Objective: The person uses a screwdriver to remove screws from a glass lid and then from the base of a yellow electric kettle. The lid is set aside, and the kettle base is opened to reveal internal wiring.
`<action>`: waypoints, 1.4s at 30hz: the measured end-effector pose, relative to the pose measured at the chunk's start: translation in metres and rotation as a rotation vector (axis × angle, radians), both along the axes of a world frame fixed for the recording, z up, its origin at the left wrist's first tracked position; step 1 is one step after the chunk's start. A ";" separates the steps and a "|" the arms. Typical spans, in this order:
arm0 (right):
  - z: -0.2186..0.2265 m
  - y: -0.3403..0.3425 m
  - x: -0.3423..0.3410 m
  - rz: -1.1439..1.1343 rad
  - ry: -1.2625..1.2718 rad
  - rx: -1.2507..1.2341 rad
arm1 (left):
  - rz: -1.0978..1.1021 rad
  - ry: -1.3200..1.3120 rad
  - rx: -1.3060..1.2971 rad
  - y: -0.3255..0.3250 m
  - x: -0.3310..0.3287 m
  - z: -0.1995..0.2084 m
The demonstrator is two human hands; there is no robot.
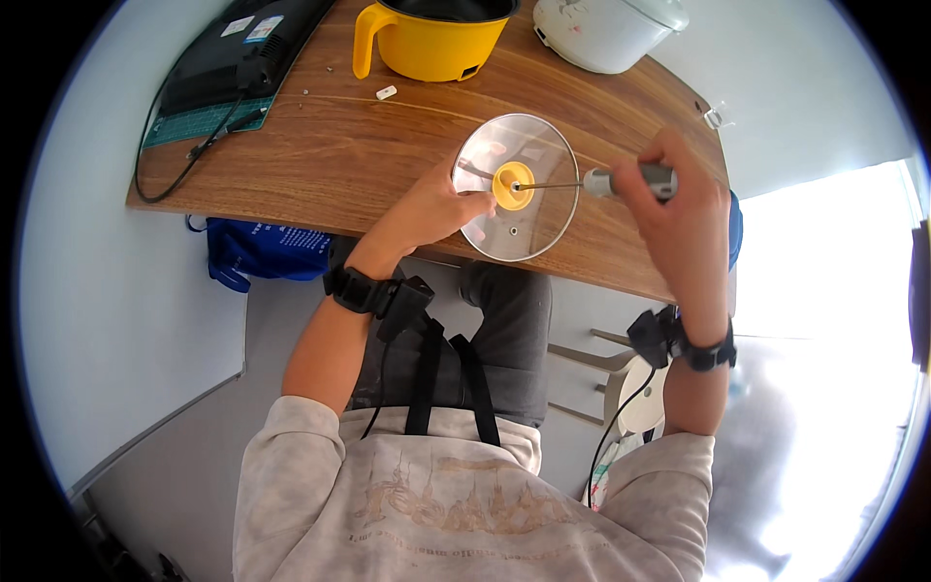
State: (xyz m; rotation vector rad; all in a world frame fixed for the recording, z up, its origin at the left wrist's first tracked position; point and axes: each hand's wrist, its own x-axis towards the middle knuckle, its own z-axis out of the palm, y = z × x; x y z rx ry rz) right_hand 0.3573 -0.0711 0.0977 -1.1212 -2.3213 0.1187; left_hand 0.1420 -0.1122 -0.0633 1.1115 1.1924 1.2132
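The left hand point(438, 206) grasps the left side of one round, clear glass pot lid point(547, 218) with a metal rim, held over the wooden desk point(369, 145). Right of the lid, the right hand point(687, 218) clasps one grey-handled screwdriver point(598, 182), tip at the lid's single yellow knob point(506, 194); beyond the lid stand two pots, one yellow point(432, 47), one white point(593, 37).

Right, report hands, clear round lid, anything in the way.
Left hand gripping clear, metal-rimmed round lid. Right hand holding grey-handled screwdriver, tip at round yellow knob. Nothing visible blocking the tip.
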 end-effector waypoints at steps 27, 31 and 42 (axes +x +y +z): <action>0.018 -0.013 -0.012 0.281 -0.061 -0.143 | -0.052 0.042 -0.027 0.000 -0.003 0.002; 0.014 -0.019 -0.006 0.357 -0.052 -0.077 | -0.046 0.033 -0.007 0.000 -0.002 0.003; 0.008 -0.014 0.002 0.345 -0.160 0.120 | -0.036 -0.008 -0.035 -0.002 0.000 0.007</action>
